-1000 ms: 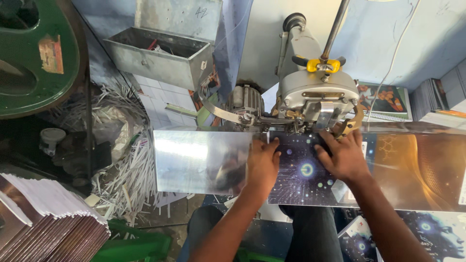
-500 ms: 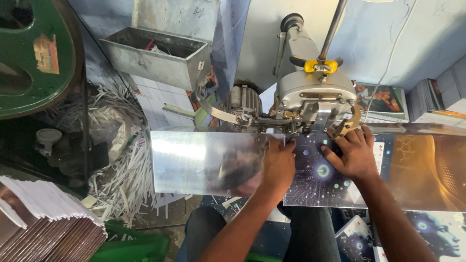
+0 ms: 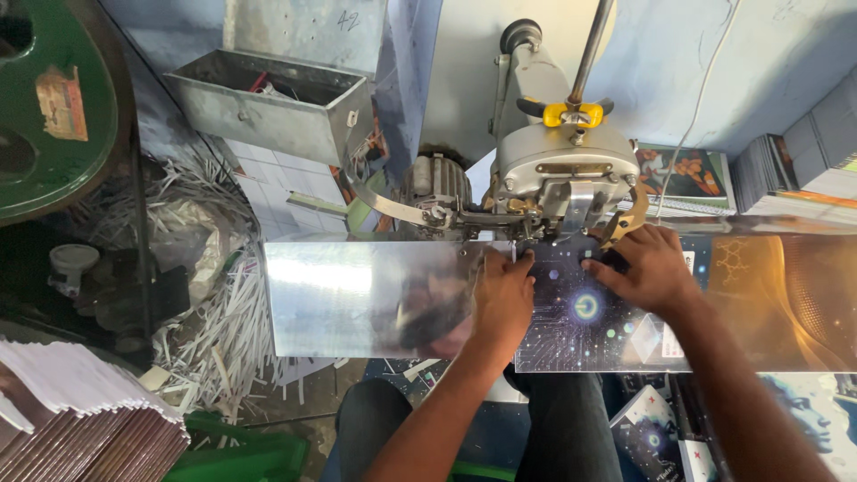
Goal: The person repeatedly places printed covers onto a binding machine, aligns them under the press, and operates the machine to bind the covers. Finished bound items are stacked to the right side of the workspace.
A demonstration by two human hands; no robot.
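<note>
The person is pressing both hands flat on a dark printed sheet (image 3: pixel 580 330) that is lying on a shiny metal table (image 3: pixel 357 295), right under the head of a grey machine (image 3: pixel 562 170). The left hand (image 3: pixel 504 299) is resting palm down on the sheet's left edge, where the dark print is meeting the bare metal, with its fingers stretched toward the machine's working point. The right hand (image 3: pixel 647 268) is lying just beside it on the sheet, fingers spread and slightly curled, their tips reaching up under the machine head. Neither hand is closing around anything; both are only bearing down on the sheet. The sheet is showing a glowing blue ring and scattered dots, and to the right it is running on into an orange-brown printed part (image 3: pixel 777 295).

A yellow wing nut (image 3: pixel 567 114) is sitting on top of the machine around an upright rod. Behind the table to the left, an open metal box (image 3: pixel 268 107) is standing on the wall side. Paper strips (image 3: pixel 223 312) are piling up on the floor left of the table, and a stack of booklets (image 3: pixel 71 419) is lying in the lower left corner.
</note>
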